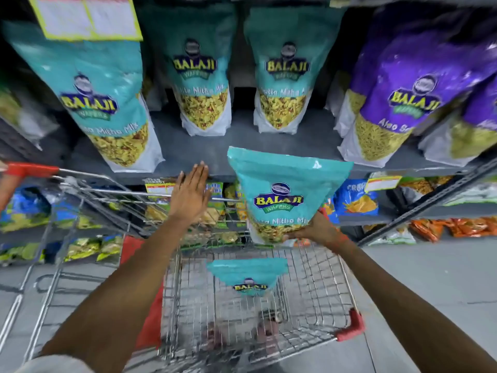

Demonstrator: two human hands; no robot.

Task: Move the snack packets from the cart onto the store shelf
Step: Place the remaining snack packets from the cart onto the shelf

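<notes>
Grey shelf (242,146) carries upright teal packets (204,76) and purple packets (390,98); wire cart (317,286) holds one teal packet (247,278)

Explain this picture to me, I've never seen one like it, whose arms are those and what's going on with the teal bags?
There is no machine here. The one picture comes from a wide-angle camera worn on a person's head, looking forward and down, so the two bare arms are the wearer's own, and the wide lens bends the edges.

The right hand grips the bottom of a teal snack packet and holds it upright in front of the grey store shelf. The left hand is open and empty, fingers stretched toward the shelf's front edge.

On that shelf stand three matching teal packets, such as the middle one, and purple packets to the right.

Below the arms is a wire shopping cart with one more teal packet inside. A second cart stands to the left.
</notes>
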